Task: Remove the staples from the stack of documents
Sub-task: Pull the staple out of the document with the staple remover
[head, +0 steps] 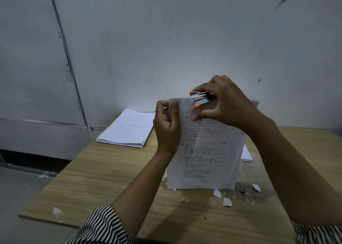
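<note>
A stapled printed document (203, 151) stands upright with its bottom edge on the wooden table (111, 169). My left hand (167, 127) pinches its top left corner. My right hand (225, 103) grips a small orange and metal stapler (200, 100) at the sheet's top edge, the tool's metal end touching the paper near the top right corner. The staple itself is hidden by the tool and my fingers.
A thick stack of white papers (127, 131) lies at the table's back left corner. Another stack (247, 154) sits behind the held document, mostly hidden. Torn paper scraps (222, 197) lie in front of the document. A grey wall (166, 31) rises right behind the table.
</note>
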